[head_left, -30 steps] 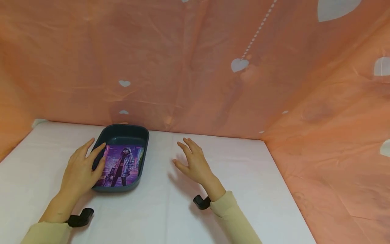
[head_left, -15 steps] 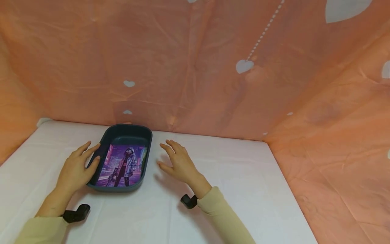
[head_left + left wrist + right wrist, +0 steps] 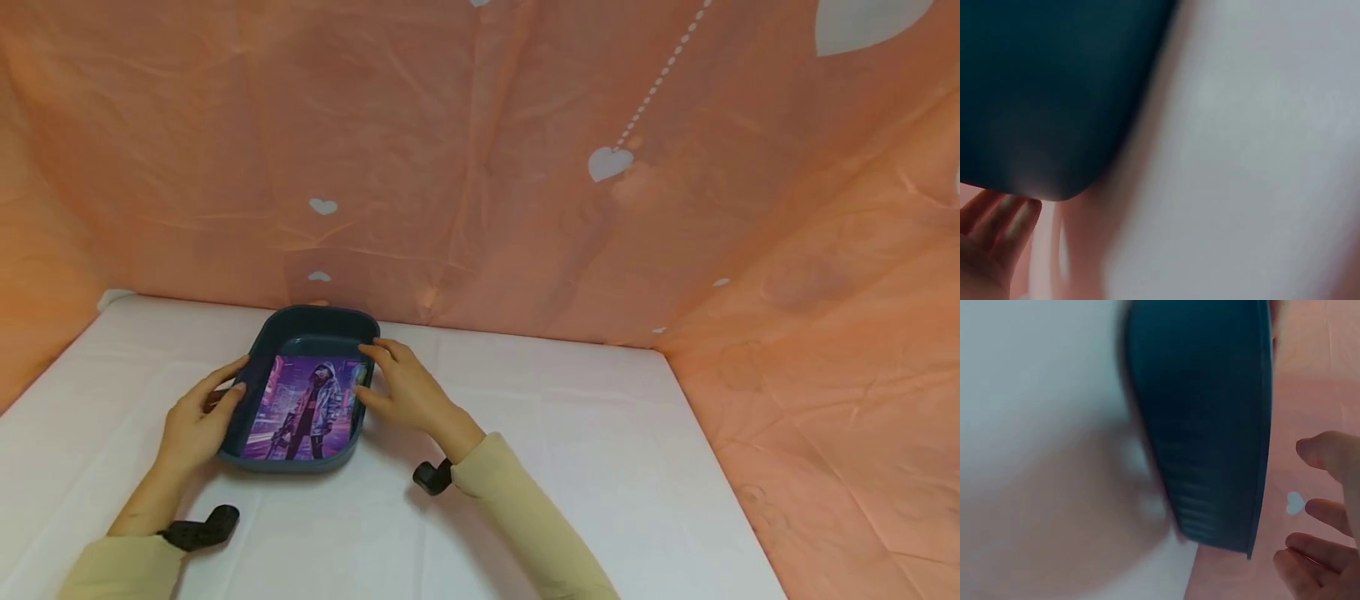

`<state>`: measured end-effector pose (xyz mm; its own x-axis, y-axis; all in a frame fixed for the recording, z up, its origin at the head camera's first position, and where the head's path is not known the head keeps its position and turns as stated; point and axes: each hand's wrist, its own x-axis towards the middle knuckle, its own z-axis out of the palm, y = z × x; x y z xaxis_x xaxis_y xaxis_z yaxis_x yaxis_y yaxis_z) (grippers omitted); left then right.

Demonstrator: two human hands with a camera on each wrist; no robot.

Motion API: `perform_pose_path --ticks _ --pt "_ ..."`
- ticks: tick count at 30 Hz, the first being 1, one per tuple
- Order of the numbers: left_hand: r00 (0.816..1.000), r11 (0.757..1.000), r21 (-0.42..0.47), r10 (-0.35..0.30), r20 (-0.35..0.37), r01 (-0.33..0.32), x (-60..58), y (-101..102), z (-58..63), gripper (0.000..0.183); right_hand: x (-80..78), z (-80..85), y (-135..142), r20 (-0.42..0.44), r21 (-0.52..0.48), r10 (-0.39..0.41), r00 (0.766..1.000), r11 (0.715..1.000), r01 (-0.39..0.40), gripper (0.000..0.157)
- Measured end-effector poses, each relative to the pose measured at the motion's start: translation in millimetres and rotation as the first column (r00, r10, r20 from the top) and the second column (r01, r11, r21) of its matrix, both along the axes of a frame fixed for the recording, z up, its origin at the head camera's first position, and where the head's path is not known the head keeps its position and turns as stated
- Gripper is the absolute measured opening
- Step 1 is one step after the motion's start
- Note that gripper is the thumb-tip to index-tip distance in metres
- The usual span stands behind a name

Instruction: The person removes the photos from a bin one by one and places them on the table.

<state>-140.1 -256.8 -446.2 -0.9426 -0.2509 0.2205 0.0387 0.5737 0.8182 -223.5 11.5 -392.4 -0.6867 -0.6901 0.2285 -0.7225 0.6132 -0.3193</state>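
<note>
A dark blue-green rectangular tray (image 3: 322,321) sits on the white surface, left of centre in the head view. Inside lies a flat purple picture (image 3: 307,412) of a hooded figure; what kind of item bears it I cannot tell. My left hand (image 3: 191,425) is at the tray's left side, thumb by the rim. In the left wrist view its fingers (image 3: 1013,225) lie extended against the tray's edge. My right hand (image 3: 408,392) reaches over the right rim with loosely bent, spread fingers. The right wrist view shows a gap between those fingers (image 3: 1329,550) and the tray.
A white cloth (image 3: 555,467) covers the tabletop. Behind it hangs an orange curtain (image 3: 465,208) with pale hearts, continuing along both sides. The tray stands near the back edge. A black band mount (image 3: 206,529) is on the left wrist, another (image 3: 432,477) on the right.
My right hand has moved left from over the cloth to the tray's right rim. The left hand has drawn back from over the picture to the left rim. The tray shifts slightly with the view.
</note>
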Motion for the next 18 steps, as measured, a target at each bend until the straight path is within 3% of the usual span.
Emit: perform_pose_path --ticks 3,6,12,18 --pt "0.999 0.999 0.051 -0.007 0.031 0.005 0.2 -0.3 -0.9 0.044 -6.9 1.1 -10.4 0.115 -0.069 0.011 0.993 0.998 -0.003 0.057" --pt "1.000 0.997 0.083 -0.004 0.027 0.002 -0.2 0.5 -3.0 0.045 -13.4 2.5 -18.7 0.236 -0.152 0.015 0.972 0.988 0.021 0.055" --pt "1.000 0.984 0.178 0.001 0.006 -0.002 0.2 0.6 -6.0 0.044 -23.4 6.6 -35.1 0.435 -0.263 0.031 0.900 0.960 0.094 0.053" --pt "1.000 0.972 0.233 -0.010 0.001 0.010 -0.4 1.4 -6.9 0.044 -31.3 6.0 -51.2 0.544 -0.278 -0.064 0.836 0.927 0.252 0.050"
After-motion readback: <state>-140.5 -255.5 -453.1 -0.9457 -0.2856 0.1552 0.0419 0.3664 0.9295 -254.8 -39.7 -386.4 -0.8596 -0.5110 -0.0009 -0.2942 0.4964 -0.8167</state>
